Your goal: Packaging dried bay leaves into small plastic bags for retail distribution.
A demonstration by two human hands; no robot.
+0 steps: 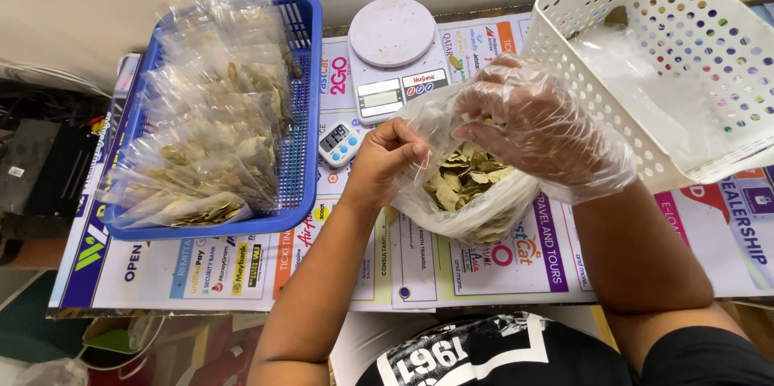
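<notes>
Forearms are entering from the bottom edge, closest to the lens, and reaching onto a table (242,273) covered in glossy printed flyers. Leftmost item: blue plastic mesh tray (304,112), rectangular, stacked with clear crinkly packets (211,124) of dry, olive-brown leaves. Beside it, a small white digital timer (338,143) is lying flat, and a round-platform white kitchen scale (393,47) is sitting behind. Left hand (385,162), bare, is pinching the rim of a thin clear plastic bag (463,193), fingers clamped together on the film. That bag, at table centre, is bulging with curled brittle leaves. Right hand (544,130), sheathed in a loose transparent glove, is dipping into the bag mouth; its fingers look partly curled, grip uncertain. Far right, a white perforated basket (677,56) is standing tilted. Judged risk: flimsy film could slip from the pinch, spilling leaves; brittle leaves may crumble under pressure.
</notes>
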